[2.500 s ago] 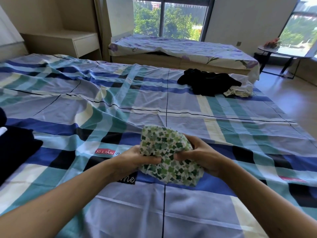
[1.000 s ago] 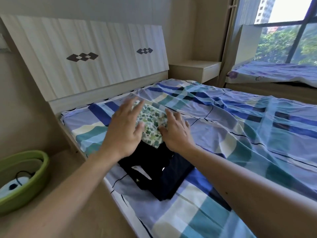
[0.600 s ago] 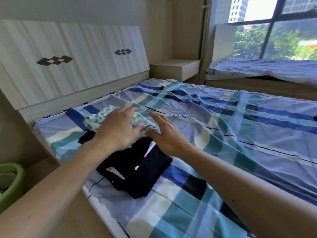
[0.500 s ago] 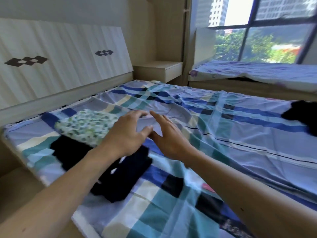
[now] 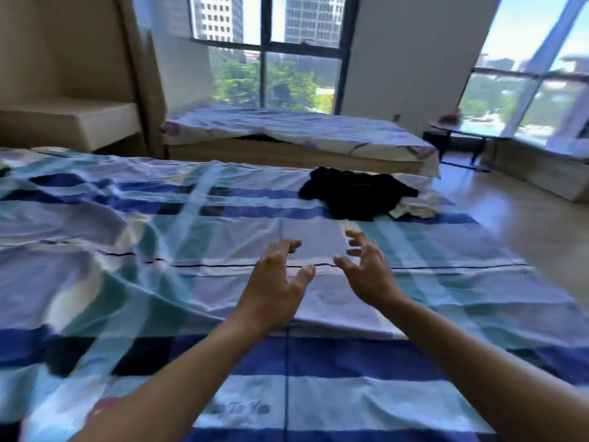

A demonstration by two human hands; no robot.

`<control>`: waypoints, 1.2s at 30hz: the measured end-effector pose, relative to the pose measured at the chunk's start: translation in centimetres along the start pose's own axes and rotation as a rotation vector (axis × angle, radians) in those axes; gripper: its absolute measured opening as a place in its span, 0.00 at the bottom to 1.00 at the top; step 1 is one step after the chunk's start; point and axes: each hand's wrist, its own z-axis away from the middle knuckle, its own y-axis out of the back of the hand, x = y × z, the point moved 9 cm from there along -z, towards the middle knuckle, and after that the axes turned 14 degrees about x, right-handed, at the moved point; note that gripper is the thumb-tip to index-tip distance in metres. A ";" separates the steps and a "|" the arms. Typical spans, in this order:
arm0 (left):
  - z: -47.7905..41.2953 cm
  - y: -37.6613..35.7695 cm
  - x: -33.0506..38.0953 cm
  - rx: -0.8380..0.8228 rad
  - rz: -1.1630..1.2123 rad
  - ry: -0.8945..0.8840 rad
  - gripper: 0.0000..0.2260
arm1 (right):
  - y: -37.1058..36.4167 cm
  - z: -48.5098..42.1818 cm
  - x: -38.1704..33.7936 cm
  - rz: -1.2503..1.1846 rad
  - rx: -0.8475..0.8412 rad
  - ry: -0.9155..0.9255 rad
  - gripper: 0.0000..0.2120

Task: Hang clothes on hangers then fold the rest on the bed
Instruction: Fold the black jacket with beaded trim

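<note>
Hovering left hand [image 5: 274, 282], right hand [image 5: 366, 272] over bed [image 5: 143, 298] | grips released (floral cloth gone)

One wide-angle camera, worn on the head, looks forward and slightly down from the near edge of the bed [image 5: 318, 362], close above it, facing its far edge and the windows [image 5: 299, 81] beyond.

I have both bare forearms stretched forward, side by side. My left hand [image 5: 274, 282] and my right hand [image 5: 366, 275] hover level with each other with a narrow gap between them, thumbs turned inward and close together. The fingers of each are spread and loosely hooked, palms facing down and slightly inward. Neither hand holds anything.
</note>
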 end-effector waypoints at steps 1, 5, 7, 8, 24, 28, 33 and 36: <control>-0.3 -2.6 0.0 -0.021 0.003 0.002 0.20 | 0.6 -1.0 2.3 0.031 0.016 -0.026 0.26; -1.3 -12.4 -1.0 -0.123 -0.028 -0.008 0.21 | 1.4 -4.7 10.0 0.155 0.041 -0.090 0.27; -1.9 -16.2 -2.3 -0.171 -0.099 -0.020 0.21 | 1.1 -6.7 12.7 0.200 0.038 -0.101 0.29; -2.3 -18.1 -2.9 -0.188 -0.145 -0.027 0.21 | 0.8 -7.9 14.1 0.217 0.031 -0.109 0.29; -7.6 -27.8 -4.1 -0.031 -0.399 -0.280 0.18 | -3.0 -31.8 29.1 0.616 0.316 -0.148 0.49; -7.8 -28.6 -5.1 0.015 -0.384 -0.308 0.19 | -4.2 -36.5 30.0 0.682 0.251 -0.099 0.50; -8.1 -28.8 -5.0 0.071 -0.375 -0.354 0.23 | -5.7 -38.5 29.5 0.760 0.112 0.051 0.22; -8.2 -29.0 -4.9 0.104 -0.374 -0.391 0.23 | -4.5 -38.2 29.2 0.834 0.161 0.135 0.17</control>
